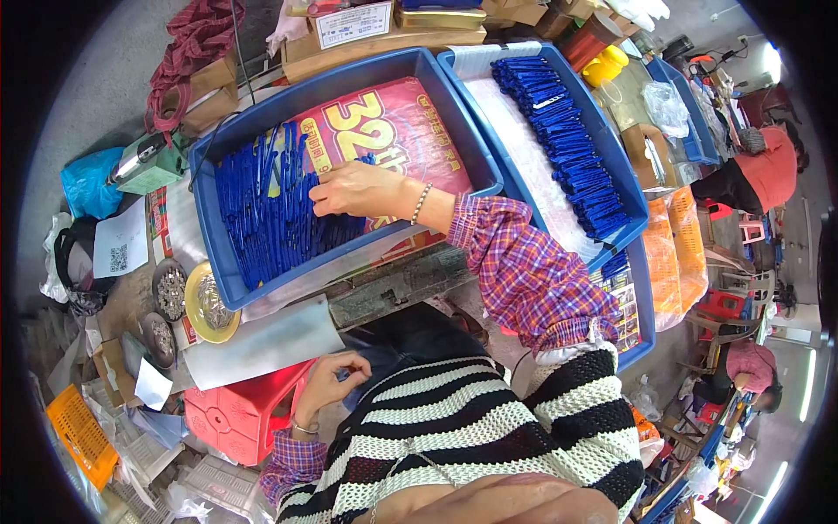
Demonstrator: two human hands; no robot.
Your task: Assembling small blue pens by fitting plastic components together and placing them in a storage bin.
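- Bench cluttered; a yellow bowl of small parts stands beside the left tray.
- Slim blue pieces cover that tray's left part; pink liner shows beyond.
- Right tray: stacked blue row along one side, the other side unfilled.
- Progress judged partial.
- Right hand over the left tray's pieces; grip cannot be confirmed.
- Left hand apart, loosely bent, nothing visibly held.

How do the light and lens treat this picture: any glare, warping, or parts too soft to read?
Head view: the lamp tube at the right glares white; head view: the corners go black, and the person at upper right looks tipped sideways; head view: the blue pieces in the left tray are well lit, but single ones are hard to separate.
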